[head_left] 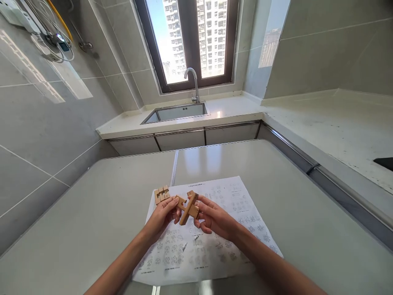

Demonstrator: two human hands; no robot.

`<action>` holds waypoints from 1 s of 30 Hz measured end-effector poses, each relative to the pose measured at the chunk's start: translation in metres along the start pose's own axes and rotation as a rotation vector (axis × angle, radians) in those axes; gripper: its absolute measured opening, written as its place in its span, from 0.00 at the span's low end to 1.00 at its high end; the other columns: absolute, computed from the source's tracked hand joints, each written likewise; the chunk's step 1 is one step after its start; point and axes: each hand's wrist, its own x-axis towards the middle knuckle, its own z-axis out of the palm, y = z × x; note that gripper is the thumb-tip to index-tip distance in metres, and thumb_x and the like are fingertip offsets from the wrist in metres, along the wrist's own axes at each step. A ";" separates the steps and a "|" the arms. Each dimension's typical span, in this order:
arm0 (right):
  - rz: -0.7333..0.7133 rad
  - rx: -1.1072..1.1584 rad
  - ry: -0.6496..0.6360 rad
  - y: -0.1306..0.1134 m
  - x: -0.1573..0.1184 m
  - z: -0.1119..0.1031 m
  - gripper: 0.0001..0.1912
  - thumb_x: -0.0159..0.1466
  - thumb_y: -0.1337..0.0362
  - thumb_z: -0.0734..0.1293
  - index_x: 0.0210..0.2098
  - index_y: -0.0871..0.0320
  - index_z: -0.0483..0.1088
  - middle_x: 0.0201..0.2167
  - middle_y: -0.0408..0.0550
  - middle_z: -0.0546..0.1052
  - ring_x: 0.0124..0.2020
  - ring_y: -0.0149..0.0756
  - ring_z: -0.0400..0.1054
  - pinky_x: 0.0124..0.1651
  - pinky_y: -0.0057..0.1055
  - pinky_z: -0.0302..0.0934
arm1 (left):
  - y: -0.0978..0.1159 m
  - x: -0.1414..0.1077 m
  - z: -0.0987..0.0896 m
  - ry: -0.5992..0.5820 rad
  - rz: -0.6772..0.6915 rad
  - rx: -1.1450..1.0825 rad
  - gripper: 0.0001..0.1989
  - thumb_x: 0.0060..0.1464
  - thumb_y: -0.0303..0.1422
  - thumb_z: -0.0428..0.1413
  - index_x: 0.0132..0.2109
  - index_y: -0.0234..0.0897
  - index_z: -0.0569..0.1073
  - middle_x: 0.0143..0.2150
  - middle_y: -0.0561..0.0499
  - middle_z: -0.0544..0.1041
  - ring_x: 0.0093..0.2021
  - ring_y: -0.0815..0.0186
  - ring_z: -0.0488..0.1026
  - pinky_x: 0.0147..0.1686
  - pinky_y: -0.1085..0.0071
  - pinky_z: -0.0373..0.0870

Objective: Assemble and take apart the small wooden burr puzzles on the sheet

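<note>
Several notched wooden pieces (pixel 193 208) are held crossed together between both hands, above a printed sheet. My left hand (pixel 165 214) pinches the left end of a notched piece between thumb and fingers. My right hand (pixel 214 216) grips the right side of the crossed pieces, its lower fingers curled beneath. Just behind my left hand, more notched wooden blocks (pixel 161 193) rest side by side at the sheet's upper left corner. The white sheet (pixel 215 246) lies under both hands and shows rows of small line drawings.
The sheet lies on a glossy pale table (pixel 301 229) with a seam down its middle. Beyond are a white counter (pixel 233 107), a sink (pixel 181 111), a curved faucet (pixel 195 84) and a window. A tiled wall stands at left, with cables hanging above; another counter runs along the right.
</note>
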 end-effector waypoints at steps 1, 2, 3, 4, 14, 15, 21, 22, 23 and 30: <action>-0.004 -0.021 -0.028 -0.001 0.000 -0.001 0.29 0.68 0.48 0.75 0.63 0.51 0.68 0.43 0.48 0.74 0.31 0.29 0.73 0.19 0.18 0.54 | 0.000 -0.001 0.001 0.000 -0.007 -0.016 0.21 0.62 0.49 0.64 0.34 0.34 0.72 0.26 0.54 0.69 0.26 0.71 0.62 0.29 0.74 0.63; -0.009 -0.044 -0.059 -0.001 -0.001 -0.003 0.30 0.68 0.48 0.75 0.64 0.49 0.67 0.45 0.49 0.75 0.31 0.29 0.74 0.19 0.18 0.55 | 0.000 -0.002 0.003 0.002 -0.012 -0.031 0.22 0.62 0.49 0.64 0.33 0.35 0.72 0.26 0.55 0.68 0.26 0.72 0.61 0.29 0.74 0.62; -0.015 -0.069 -0.092 -0.002 -0.001 -0.004 0.31 0.67 0.49 0.75 0.65 0.48 0.66 0.47 0.50 0.75 0.32 0.29 0.75 0.19 0.18 0.56 | 0.000 -0.004 0.004 0.007 -0.014 -0.045 0.22 0.62 0.49 0.64 0.33 0.35 0.71 0.26 0.55 0.67 0.26 0.72 0.60 0.29 0.74 0.62; -0.025 -0.092 -0.122 -0.002 -0.001 -0.004 0.32 0.67 0.49 0.76 0.66 0.48 0.65 0.49 0.51 0.75 0.32 0.30 0.77 0.19 0.18 0.58 | 0.000 -0.006 0.005 0.011 -0.018 -0.054 0.23 0.62 0.50 0.64 0.32 0.35 0.71 0.26 0.55 0.66 0.26 0.72 0.60 0.28 0.74 0.62; -0.051 -0.144 -0.041 0.012 0.002 -0.003 0.32 0.67 0.45 0.74 0.60 0.52 0.60 0.33 0.40 0.80 0.15 0.27 0.72 0.11 0.19 0.50 | -0.007 -0.019 0.009 0.123 -0.087 -0.135 0.22 0.57 0.50 0.68 0.35 0.34 0.75 0.26 0.55 0.67 0.25 0.73 0.61 0.28 0.75 0.61; -0.051 -0.155 -0.024 0.013 0.001 -0.003 0.31 0.67 0.45 0.74 0.59 0.52 0.60 0.31 0.39 0.80 0.13 0.26 0.70 0.11 0.19 0.49 | -0.009 -0.019 0.009 0.130 -0.085 -0.138 0.22 0.56 0.50 0.68 0.36 0.33 0.75 0.26 0.55 0.67 0.25 0.73 0.61 0.27 0.75 0.60; -0.040 -0.184 0.015 0.015 0.001 -0.005 0.27 0.68 0.45 0.73 0.55 0.52 0.60 0.32 0.40 0.82 0.09 0.21 0.60 0.12 0.19 0.43 | -0.011 -0.028 0.012 0.204 -0.052 -0.135 0.24 0.55 0.52 0.69 0.38 0.34 0.76 0.27 0.55 0.69 0.25 0.73 0.60 0.27 0.74 0.60; -0.035 -0.181 0.014 0.015 0.002 -0.005 0.27 0.68 0.45 0.73 0.55 0.52 0.60 0.32 0.40 0.82 0.09 0.20 0.59 0.11 0.20 0.42 | -0.011 -0.029 0.013 0.215 -0.041 -0.136 0.23 0.55 0.51 0.69 0.37 0.34 0.75 0.27 0.56 0.69 0.25 0.73 0.60 0.27 0.74 0.60; -0.031 -0.175 0.014 0.014 0.002 -0.006 0.28 0.68 0.45 0.73 0.56 0.52 0.60 0.32 0.40 0.82 0.08 0.20 0.58 0.11 0.20 0.41 | -0.010 -0.031 0.014 0.223 -0.031 -0.136 0.23 0.55 0.51 0.69 0.37 0.34 0.75 0.27 0.56 0.69 0.26 0.73 0.60 0.27 0.74 0.60; 0.000 -0.156 0.026 0.015 0.003 -0.011 0.29 0.64 0.43 0.75 0.52 0.52 0.61 0.27 0.39 0.81 0.07 0.19 0.50 0.12 0.21 0.35 | -0.011 -0.032 0.014 0.171 0.014 -0.105 0.23 0.56 0.51 0.68 0.35 0.36 0.70 0.29 0.55 0.71 0.26 0.72 0.61 0.28 0.72 0.61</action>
